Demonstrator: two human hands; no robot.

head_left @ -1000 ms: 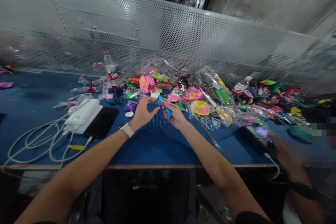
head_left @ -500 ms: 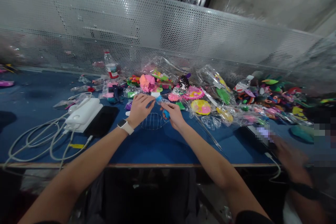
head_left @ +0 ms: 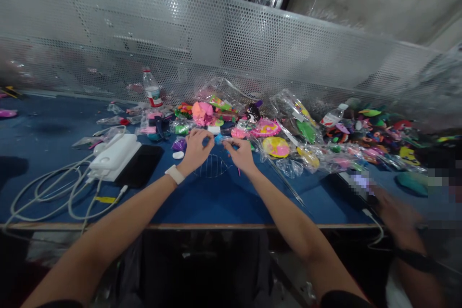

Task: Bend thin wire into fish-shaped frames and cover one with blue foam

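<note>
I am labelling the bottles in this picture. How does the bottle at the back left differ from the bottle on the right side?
The left bottle stands upright; the right bottle lies tilted on its side. The left bottle stands almost alone near the mesh wall, while the right bottle rests among a pile of colourful packets. The left bottle is farther from the right hand. Both are clear plastic with a red and white label.

Both bare forearms stretch forward, converging toward centre. Left hand (head_left: 195, 149) palm down, back to camera, fingers curled, fingertips pinched together near right hand; pale band on left wrist. Right hand (head_left: 241, 153) likewise palm down, thumb and forefinger pinched, remaining fingers bent. Hands close, fingertips nearly meeting. Elbows low, dark sleeve edge at right upper arm.
</note>
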